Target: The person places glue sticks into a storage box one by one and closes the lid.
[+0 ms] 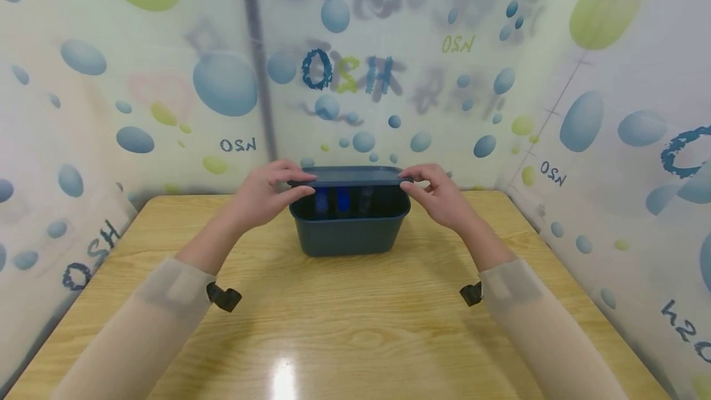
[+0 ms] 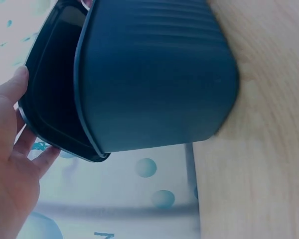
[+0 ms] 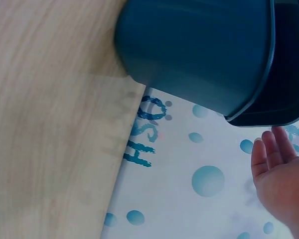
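Note:
A dark blue-green plastic box stands on the table with its front mouth uncovered. Its lid is tilted up, front edge raised, rear edge at or near the box's back rim. My left hand pinches the lid's left end between thumb and fingers; the left wrist view shows that hand at the lid's edge. At the right end, my right hand pinches the lid too; its palm shows in the right wrist view. Inside the box are blue items, too dark to identify.
The wooden table extends toward me and to both sides of the box. Patterned walls with bubbles and lettering close off the back and both sides. Each wrist wears a small black camera, one being the left wrist camera.

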{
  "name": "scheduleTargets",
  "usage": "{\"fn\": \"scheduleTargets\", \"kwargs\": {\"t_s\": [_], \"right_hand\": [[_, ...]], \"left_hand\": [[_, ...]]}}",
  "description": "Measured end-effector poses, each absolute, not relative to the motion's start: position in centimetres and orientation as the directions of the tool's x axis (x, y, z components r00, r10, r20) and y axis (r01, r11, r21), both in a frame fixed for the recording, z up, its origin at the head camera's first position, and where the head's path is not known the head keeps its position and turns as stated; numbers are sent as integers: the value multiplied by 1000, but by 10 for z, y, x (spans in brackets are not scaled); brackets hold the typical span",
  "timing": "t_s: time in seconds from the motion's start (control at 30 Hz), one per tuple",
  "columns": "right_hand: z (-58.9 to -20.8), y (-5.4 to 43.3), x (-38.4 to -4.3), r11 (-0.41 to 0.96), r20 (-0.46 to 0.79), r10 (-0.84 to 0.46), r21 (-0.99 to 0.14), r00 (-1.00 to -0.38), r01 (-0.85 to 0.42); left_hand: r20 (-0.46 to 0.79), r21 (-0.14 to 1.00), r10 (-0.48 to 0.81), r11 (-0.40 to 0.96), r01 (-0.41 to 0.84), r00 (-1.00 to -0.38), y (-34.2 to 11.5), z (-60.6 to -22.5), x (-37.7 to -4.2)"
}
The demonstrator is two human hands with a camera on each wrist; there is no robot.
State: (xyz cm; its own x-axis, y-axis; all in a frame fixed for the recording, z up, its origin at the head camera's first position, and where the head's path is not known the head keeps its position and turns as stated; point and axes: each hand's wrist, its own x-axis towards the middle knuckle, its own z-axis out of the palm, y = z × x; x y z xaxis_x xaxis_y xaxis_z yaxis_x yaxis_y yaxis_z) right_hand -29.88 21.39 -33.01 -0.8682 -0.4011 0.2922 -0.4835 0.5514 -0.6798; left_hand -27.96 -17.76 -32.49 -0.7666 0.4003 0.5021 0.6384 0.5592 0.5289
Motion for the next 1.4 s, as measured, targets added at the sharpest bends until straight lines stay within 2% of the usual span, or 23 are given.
{"fn": "scheduleTargets", "kwargs": {"t_s": [0.37, 0.7, 1.4], "right_hand": [[-354, 218, -288, 528, 225, -422, -727, -879, -439], [-368, 216, -286, 527, 235, -425, -721, -874, -450], [-374, 218, -278, 501, 216, -412, -757, -885, -419]], "left_hand": [[485, 521, 442, 547, 655, -755, -180, -352, -266], [519, 511, 423, 543, 667, -743, -182, -368, -263], [543, 532, 396, 520, 668, -741, -181, -378, -257]]}}
